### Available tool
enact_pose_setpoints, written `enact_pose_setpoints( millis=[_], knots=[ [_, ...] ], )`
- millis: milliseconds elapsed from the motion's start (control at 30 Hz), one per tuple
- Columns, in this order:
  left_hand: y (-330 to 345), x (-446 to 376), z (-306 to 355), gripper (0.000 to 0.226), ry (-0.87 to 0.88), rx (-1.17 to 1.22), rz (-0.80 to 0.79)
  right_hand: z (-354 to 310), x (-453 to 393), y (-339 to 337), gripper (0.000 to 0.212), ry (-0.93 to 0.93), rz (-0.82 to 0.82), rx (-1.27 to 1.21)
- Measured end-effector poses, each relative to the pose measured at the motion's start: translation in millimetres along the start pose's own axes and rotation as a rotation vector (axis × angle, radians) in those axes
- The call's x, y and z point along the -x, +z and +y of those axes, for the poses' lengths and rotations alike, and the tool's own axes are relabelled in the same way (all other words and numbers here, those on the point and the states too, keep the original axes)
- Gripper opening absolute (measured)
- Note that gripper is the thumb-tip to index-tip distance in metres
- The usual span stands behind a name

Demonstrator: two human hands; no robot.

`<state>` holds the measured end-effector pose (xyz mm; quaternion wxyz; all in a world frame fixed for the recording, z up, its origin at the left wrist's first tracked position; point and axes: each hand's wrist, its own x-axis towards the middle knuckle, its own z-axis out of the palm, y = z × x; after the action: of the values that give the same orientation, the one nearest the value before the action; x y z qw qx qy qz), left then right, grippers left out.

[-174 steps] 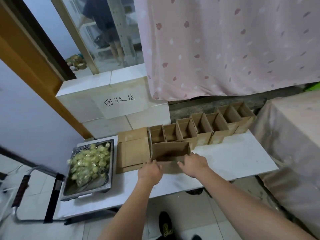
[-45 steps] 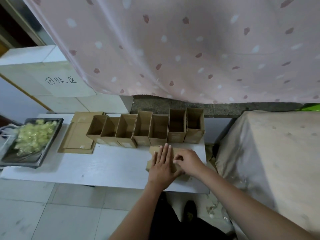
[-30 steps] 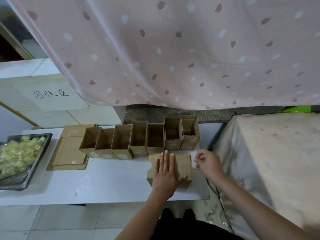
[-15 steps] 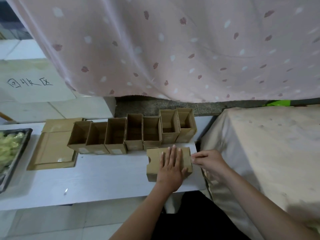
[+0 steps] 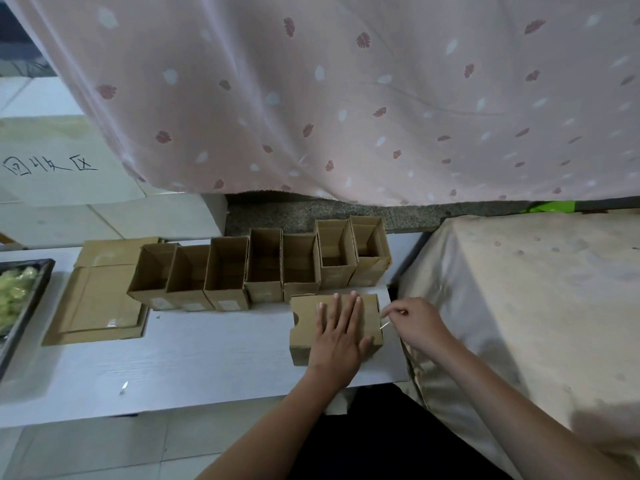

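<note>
the left hand (image 5: 337, 336) presses flat, fingers straight, on the closed cardboard box (image 5: 304, 320), which lies on its side at the right end of the white table (image 5: 207, 355), just in front of a row of open cardboard boxes (image 5: 263, 265). the right hand (image 5: 417, 323), fingers curled, pinches a thin pale strip (image 5: 383, 325) at that box's right edge. flattened cardboard (image 5: 97, 303) lies left of the row, near a metal tray (image 5: 20, 317)
</note>
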<state>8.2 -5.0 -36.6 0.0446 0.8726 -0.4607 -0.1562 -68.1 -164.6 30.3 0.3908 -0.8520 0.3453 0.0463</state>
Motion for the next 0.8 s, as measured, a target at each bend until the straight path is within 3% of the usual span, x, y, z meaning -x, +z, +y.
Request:
enact_pose_setpoints(
  millis=[67, 300, 633, 800],
  knots=[
    [1, 0, -1, 0.072, 0.008, -0.013, -0.008, 2, 0, 0, 0.034, 0.026, -0.012, 0.001],
    [1, -4, -1, 0.078, -0.004, -0.035, -0.035, 11, 0, -19, 0.012, -0.023, -0.090, 0.003],
    [3, -10, -6, 0.081, -0.009, -0.001, -0.025, 21, -6, -30, 0.019, -0.016, -0.058, 0.155],
    [5, -9, -6, 0.087, -0.013, 0.010, -0.020, 24, -7, -23, 0.010, 0.045, -0.087, 0.156]
  ],
)
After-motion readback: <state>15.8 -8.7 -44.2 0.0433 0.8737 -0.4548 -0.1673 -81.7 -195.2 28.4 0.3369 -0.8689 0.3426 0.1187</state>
